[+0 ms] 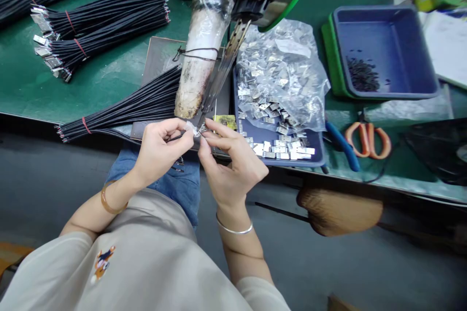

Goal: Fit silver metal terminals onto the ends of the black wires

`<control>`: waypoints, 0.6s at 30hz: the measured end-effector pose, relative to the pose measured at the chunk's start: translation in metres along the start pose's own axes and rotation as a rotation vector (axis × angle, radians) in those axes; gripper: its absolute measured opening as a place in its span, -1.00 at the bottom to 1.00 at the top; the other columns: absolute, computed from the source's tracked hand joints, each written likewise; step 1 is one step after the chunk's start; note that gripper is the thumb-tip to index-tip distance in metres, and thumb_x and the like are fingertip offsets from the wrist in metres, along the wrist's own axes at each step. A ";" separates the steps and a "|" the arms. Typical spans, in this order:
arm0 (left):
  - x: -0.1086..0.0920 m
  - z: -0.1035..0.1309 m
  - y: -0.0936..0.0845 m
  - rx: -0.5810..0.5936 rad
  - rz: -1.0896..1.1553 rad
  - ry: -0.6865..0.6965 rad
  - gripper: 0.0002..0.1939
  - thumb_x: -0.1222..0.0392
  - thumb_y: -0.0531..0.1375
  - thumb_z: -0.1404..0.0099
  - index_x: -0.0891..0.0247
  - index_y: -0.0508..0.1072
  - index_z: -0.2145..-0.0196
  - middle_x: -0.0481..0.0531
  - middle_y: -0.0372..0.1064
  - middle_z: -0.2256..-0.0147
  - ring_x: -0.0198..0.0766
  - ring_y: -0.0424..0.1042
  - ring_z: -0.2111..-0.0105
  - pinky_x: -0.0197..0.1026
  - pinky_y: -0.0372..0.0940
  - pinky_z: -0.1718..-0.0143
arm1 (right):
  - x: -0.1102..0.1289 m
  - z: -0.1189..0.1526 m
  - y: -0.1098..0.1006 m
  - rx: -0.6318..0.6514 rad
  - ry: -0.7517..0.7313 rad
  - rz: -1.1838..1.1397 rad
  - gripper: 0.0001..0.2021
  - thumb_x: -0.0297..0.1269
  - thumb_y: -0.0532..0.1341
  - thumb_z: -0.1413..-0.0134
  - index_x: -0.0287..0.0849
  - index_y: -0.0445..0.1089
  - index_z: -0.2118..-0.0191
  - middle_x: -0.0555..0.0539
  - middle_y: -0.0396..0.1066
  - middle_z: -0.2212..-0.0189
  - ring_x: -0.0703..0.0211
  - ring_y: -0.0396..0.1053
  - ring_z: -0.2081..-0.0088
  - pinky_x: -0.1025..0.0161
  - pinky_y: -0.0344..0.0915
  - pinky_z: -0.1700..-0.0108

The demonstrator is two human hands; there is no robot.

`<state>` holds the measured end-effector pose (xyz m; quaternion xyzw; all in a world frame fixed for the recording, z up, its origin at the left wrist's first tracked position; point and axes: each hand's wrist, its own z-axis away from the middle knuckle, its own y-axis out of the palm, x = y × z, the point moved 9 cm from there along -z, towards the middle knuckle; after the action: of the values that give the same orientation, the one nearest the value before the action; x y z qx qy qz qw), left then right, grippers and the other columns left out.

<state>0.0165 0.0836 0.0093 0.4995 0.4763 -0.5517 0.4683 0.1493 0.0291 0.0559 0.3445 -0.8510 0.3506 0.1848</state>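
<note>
My left hand (160, 148) is closed in a pinch on the end of a black cable (126, 135), which runs leftward toward a banded cable bundle (138, 102). A whitish bit, perhaps tape or film, shows at its fingertips. Facing it, my right hand (233, 158) pinches a small silvery piece (201, 129), seemingly a metal connector, against the cable end; the fingers hide most of it. Just above both hands is the lower end of a perforated metal rod (236, 41), which looks like a soldering iron. Beside it hangs a white tube (202, 53) partly wrapped in clear film.
To the right, a blue tray (319, 153) holds loose metal connector shells (282, 148) and a clear bag (288, 53) of more. Beyond lie blue-handled pliers (343, 146), an orange-handled tool (368, 138) and a bin (383, 48) with small black parts. Banded cables (109, 14) lie back left.
</note>
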 end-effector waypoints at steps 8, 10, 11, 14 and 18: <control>0.001 -0.003 0.001 0.008 0.015 -0.064 -0.83 0.16 0.24 -0.12 0.32 0.48 0.52 -0.16 0.04 0.66 -0.46 -0.01 0.61 -0.33 -0.04 0.57 | 0.002 0.000 -0.004 0.058 0.009 -0.071 -0.82 -0.53 0.26 -0.13 -0.07 0.33 0.33 -0.09 0.62 0.07 0.09 0.64 0.20 0.20 0.63 0.22; 0.002 -0.003 0.002 0.024 0.011 -0.077 -0.83 0.16 0.23 -0.12 0.33 0.47 0.52 -0.16 0.03 0.66 -0.46 -0.02 0.61 -0.33 -0.05 0.57 | 0.003 0.000 -0.004 0.085 -0.005 -0.062 -0.81 -0.54 0.25 -0.12 -0.07 0.31 0.34 -0.10 0.62 0.06 0.10 0.65 0.22 0.22 0.62 0.23; 0.003 -0.002 0.002 0.039 0.006 -0.083 -0.83 0.16 0.23 -0.12 0.33 0.47 0.52 -0.17 0.02 0.65 -0.46 -0.03 0.61 -0.33 -0.06 0.57 | 0.003 0.000 -0.003 0.100 -0.013 -0.058 -0.80 -0.55 0.25 -0.12 -0.07 0.31 0.34 -0.11 0.62 0.06 0.10 0.65 0.22 0.23 0.62 0.23; 0.004 -0.001 0.004 0.087 -0.025 -0.092 -0.83 0.17 0.21 -0.12 0.34 0.45 0.52 -0.17 -0.01 0.65 -0.46 -0.04 0.60 -0.33 -0.09 0.57 | 0.004 0.001 0.000 0.140 -0.025 -0.058 -0.79 -0.56 0.25 -0.11 -0.08 0.30 0.35 -0.13 0.62 0.08 0.12 0.65 0.23 0.27 0.61 0.22; 0.002 0.001 0.005 0.106 -0.070 -0.068 -0.83 0.18 0.19 -0.13 0.33 0.43 0.53 -0.17 -0.04 0.64 -0.46 -0.05 0.60 -0.32 -0.11 0.57 | 0.002 0.000 0.000 0.135 -0.002 -0.056 -0.83 -0.52 0.27 -0.14 -0.09 0.34 0.32 -0.12 0.63 0.11 0.13 0.64 0.25 0.27 0.59 0.23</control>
<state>0.0215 0.0820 0.0068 0.4875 0.4476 -0.6088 0.4374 0.1482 0.0279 0.0571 0.3801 -0.8158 0.4015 0.1699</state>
